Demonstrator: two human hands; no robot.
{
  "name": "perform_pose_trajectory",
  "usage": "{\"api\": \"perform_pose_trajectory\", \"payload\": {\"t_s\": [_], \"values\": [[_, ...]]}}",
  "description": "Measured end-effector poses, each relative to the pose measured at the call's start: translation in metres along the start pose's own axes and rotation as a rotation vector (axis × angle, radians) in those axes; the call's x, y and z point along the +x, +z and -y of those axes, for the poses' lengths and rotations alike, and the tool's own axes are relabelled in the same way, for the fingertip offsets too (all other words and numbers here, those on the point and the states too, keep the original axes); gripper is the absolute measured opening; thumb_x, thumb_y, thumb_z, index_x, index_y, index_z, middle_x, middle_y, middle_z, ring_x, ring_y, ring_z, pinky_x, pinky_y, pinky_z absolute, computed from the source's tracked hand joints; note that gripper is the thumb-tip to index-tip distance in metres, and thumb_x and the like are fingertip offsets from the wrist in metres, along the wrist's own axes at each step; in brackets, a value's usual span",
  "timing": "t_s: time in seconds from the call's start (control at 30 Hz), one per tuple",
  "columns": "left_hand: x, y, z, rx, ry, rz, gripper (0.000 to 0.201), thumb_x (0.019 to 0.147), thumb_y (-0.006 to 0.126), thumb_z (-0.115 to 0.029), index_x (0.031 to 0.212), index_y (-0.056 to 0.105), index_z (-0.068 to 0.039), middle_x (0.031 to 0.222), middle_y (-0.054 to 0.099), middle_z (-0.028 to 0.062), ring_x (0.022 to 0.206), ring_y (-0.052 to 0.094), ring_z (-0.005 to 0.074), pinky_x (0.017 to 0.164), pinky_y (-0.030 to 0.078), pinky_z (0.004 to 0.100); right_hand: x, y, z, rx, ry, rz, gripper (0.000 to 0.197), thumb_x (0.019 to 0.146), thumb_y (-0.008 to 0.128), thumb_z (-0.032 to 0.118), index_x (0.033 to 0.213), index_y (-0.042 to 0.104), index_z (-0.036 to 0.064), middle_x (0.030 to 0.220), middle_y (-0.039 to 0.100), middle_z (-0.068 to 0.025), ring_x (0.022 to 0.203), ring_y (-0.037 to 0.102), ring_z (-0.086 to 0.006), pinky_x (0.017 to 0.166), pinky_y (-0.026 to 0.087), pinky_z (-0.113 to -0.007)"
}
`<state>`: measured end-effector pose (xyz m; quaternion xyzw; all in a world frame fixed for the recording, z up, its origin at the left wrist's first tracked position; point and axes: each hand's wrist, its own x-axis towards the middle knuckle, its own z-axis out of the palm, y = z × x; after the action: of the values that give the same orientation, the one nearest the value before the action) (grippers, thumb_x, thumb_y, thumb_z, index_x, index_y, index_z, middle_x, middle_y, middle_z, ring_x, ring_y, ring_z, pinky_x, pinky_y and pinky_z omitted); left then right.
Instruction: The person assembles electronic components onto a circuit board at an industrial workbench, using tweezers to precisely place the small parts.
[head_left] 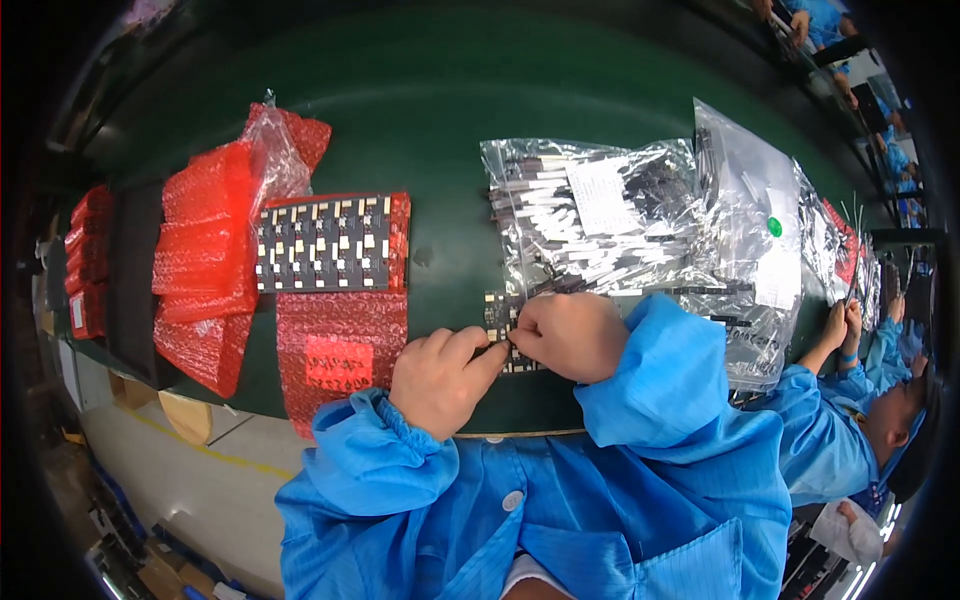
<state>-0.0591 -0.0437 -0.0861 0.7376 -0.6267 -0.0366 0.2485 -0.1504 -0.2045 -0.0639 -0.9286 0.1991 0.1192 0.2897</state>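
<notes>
A dark circuit board panel (495, 306) with small pale parts lies in front of me near the table's front edge, partly covered by my hands. At its left side is my left hand (447, 378), its fingers curled and closed, with thumb and forefinger together near a small dark piece. My right hand (572, 335) is closed in a pinch over the board's right part, close to the left fingertips. What either pinch holds is too small or too hidden to name. Left of my hands, a larger dark board panel (325, 243) with rows of pale components rests on red bubble wrap (340, 335).
Red bubble-wrap bags (205, 235) and a black slab (138, 270) lie to the left. Clear bags of black-and-white cable pieces (600, 215) sit beyond my right hand, beside another plastic bag (745, 220). A co-worker's hands (845, 325) are at the far right.
</notes>
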Motion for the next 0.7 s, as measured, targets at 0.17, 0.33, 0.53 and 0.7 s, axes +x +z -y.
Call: {"api": "perform_pose_trajectory", "payload": {"t_s": [0.17,0.33,0.53,0.7], "values": [[-0.002,0.003,0.002,-0.002,0.001,-0.017,0.023,0.07,0.061,-0.013,0.093,0.064,-0.012,0.084,0.053,0.0,0.068,0.053,0.017,0.056,0.046,0.0294,-0.014,-0.003,0.002,-0.035,-0.072,-0.044,0.016,0.073,0.066,0.023,0.077,0.065,0.0082,0.071,0.063,-0.0104,0.064,0.062,-0.0282,0.058,0.05,-0.038],[-0.003,0.002,0.001,-0.011,-0.001,-0.007,0.025,0.071,0.063,-0.014,0.096,0.064,-0.013,0.085,0.053,0.0008,0.069,0.054,0.0181,0.057,0.047,0.0309,-0.04,-0.036,-0.015,-0.079,-0.235,-0.299,0.024,0.071,0.07,0.018,0.091,0.063,0.0059,0.085,0.061,-0.0095,0.08,0.059,-0.0276,0.074,0.047,-0.035],[0.009,-0.008,-0.008,-0.209,-0.306,-0.014,0.035,0.075,0.068,-0.016,0.108,0.059,-0.009,0.104,0.058,0.0069,0.083,0.06,0.0231,0.067,0.05,0.0338,-0.064,-0.031,-0.042,-0.209,-0.099,-0.231,0.046,0.066,0.073,0.018,0.107,0.058,0.0071,0.097,0.058,-0.0101,0.092,0.055,-0.0287,0.082,0.044,-0.037],[0.007,-0.004,-0.01,-0.8,-0.72,0.093,0.05,0.08,0.064,-0.008,0.125,0.045,-0.007,0.115,0.055,0.0143,0.089,0.06,0.0174,0.069,0.049,0.0272,-0.073,-0.022,-0.038,-0.125,-0.064,-0.183,0.06,0.062,0.075,0.016,0.116,0.052,0.0083,0.102,0.054,-0.0114,0.095,0.053,-0.0301,0.084,0.043,-0.038]]}}
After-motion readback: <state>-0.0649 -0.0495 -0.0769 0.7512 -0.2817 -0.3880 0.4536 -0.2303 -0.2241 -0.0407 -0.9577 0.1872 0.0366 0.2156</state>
